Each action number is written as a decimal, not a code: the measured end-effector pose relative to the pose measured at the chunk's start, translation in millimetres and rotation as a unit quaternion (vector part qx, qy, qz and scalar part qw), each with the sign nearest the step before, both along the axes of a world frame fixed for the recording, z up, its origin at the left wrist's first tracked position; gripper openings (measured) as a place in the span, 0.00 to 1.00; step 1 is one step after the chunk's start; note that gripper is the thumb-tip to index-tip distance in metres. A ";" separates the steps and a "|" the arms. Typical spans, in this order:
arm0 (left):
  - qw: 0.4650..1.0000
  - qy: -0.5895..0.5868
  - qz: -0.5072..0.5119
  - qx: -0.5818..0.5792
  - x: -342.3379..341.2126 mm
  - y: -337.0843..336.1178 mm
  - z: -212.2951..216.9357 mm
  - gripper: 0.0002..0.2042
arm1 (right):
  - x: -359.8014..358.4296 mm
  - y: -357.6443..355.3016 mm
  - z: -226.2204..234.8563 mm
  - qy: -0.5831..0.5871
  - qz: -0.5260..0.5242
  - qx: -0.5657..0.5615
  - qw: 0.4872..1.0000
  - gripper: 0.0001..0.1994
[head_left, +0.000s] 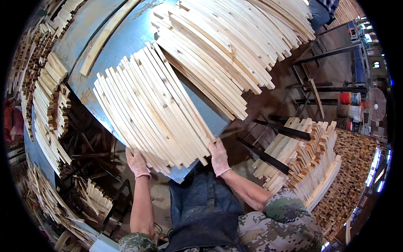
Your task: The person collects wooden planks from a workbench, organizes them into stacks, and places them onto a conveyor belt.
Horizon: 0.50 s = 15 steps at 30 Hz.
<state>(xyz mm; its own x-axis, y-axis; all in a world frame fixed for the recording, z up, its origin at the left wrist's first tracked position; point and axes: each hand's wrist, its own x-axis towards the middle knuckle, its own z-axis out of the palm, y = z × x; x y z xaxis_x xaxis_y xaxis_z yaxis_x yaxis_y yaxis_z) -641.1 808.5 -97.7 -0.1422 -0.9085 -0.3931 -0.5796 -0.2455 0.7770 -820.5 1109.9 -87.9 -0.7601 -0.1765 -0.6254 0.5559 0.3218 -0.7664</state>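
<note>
A row of pale wooden slats (151, 109) lies side by side on a blue-grey metal table (126, 38), their near ends overhanging its edge. My left hand (137, 162), in a pink work glove, presses against the near ends at the left side of the row. In the same kind of glove, my right hand (218, 156) presses against the ends at the right side. Both hands touch the slat ends with fingers curled at the edge. A larger pile of slats (226, 42) lies further back on the table.
A single long slat (105, 35) lies apart at the table's back left. Stacks of slats (50, 109) stand to the left, more stacked wood (306, 164) to the right by black metal frames (268, 157). A fan (375, 104) and another person's leg (320, 12) are at the far right.
</note>
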 end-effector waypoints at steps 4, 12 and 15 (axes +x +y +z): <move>0.999 0.000 0.003 0.035 10.1 -30.2 13.2 0.24 | -33.9 -7.5 40.0 0.060 0.351 0.167 0.919 0.34; 1.000 -0.017 -0.010 0.009 11.5 -70.0 10.8 0.22 | -144.6 -52.9 -29.4 0.478 0.563 0.056 0.672 0.17; 1.000 0.006 -0.002 0.021 13.0 -83.4 -10.4 0.26 | -164.6 -87.6 -26.2 0.461 0.605 0.136 0.635 0.16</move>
<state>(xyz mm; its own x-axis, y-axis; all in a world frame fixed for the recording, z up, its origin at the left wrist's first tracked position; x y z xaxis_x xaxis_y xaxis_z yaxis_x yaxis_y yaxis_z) -628.1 725.1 -108.1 -0.1514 -0.8908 -0.4283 -0.5720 -0.2745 0.7730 -985.1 1022.3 -114.1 -0.2367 -0.9606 -0.1457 -0.8683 0.2764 -0.4119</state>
